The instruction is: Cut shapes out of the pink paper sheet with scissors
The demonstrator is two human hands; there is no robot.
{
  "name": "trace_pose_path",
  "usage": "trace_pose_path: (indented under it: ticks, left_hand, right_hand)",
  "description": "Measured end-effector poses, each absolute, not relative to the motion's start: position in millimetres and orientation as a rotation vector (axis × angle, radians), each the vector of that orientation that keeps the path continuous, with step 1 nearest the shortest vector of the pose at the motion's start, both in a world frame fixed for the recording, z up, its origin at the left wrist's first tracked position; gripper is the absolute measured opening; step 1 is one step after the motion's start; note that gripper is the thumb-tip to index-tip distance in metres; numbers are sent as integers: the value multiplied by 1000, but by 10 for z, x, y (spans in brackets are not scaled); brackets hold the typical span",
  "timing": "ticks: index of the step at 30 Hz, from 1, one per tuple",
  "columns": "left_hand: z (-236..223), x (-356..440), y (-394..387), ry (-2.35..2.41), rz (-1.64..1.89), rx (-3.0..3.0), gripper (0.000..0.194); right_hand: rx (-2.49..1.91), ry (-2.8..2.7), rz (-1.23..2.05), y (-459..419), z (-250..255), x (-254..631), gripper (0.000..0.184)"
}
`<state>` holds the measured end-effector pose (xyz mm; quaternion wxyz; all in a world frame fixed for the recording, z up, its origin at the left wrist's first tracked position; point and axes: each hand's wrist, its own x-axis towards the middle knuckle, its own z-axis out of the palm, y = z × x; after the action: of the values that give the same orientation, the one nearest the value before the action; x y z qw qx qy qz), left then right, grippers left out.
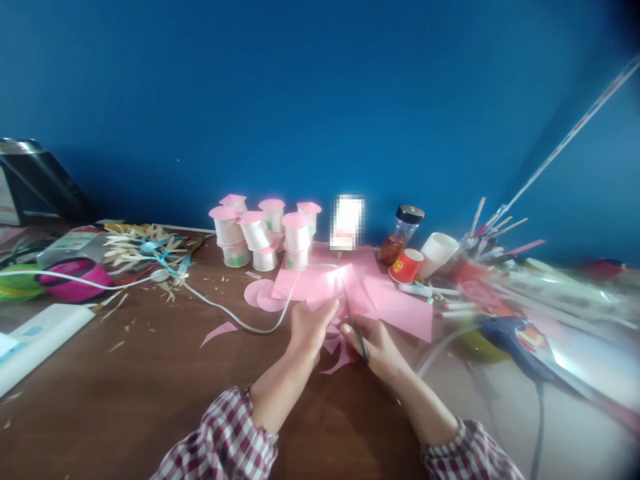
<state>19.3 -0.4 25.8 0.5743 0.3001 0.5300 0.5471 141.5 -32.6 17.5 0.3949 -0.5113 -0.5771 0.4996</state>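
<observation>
My right hand is closed around the dark handle of a pair of scissors, whose blades point away from me over pink paper. Beside it, my left hand pinches a piece of pink paper, its thumb on top and its other fingers mostly hidden. Pink offcuts lie under and between both hands. Larger pink sheets spread out beyond them, and cut pink discs rest to the left. White cups with pink paper tops stand stacked behind.
A white cable loops across the brown table. A dark-lidded jar, red paper cup and white cup stand at back right. A blue glue gun lies right. Left are a white power strip and magenta tape roll.
</observation>
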Motion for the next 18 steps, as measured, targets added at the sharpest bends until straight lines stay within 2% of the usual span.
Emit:
trace_pose_path:
  ticks: [12,18]
  left_hand:
    - [223,190,-17,1116,1267,612,29]
    - [214,182,-9,1110,1281,657,30]
  right_hand:
    - [-1302,-1458,1243,-328,176,1417,40]
    - [-1290,-1460,1236,-322,134,1444,33]
